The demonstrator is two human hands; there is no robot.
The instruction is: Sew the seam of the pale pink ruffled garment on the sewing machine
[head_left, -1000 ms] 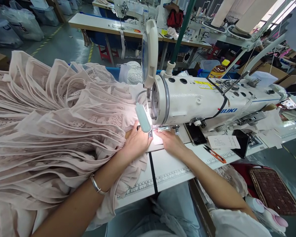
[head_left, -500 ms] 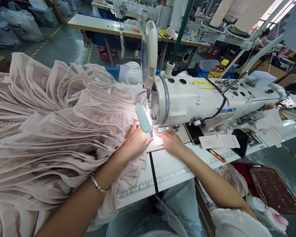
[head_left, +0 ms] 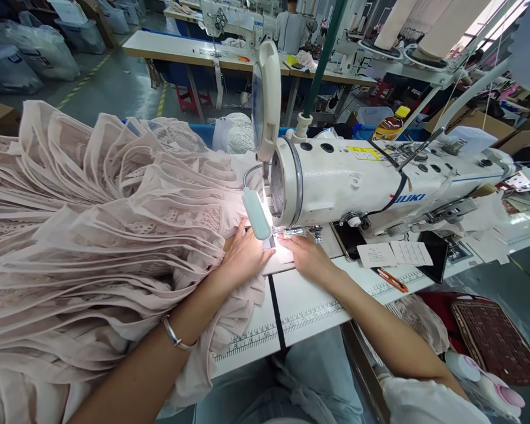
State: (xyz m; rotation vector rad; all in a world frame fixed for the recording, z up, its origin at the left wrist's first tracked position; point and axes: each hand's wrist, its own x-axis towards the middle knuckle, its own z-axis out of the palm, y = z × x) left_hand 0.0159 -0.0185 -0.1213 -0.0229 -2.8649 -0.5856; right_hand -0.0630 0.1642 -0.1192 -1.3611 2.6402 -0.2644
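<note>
My left hand lies stretched over the pale pink fabric left of the needle area, its thumb apart from the fingers and pointing at the presser foot. Close to the foot on the other side, my right hand has its fingers together at a small brightly lit fabric piece. The sewing machine stands over both hands, and a small lamp hides part of the needle and stitching spot. A large heap of pale pink lace-trimmed garments spreads to the left, against my left forearm.
A phone, paper slips and an orange cutter lie right of my right hand. A ruler strip runs along the table's front. A bottle stands behind the machine. A person sits at the far tables.
The view shifts very slightly. Both hands stay at almost the same place by the presser foot, and the heap of garments looks the same.
</note>
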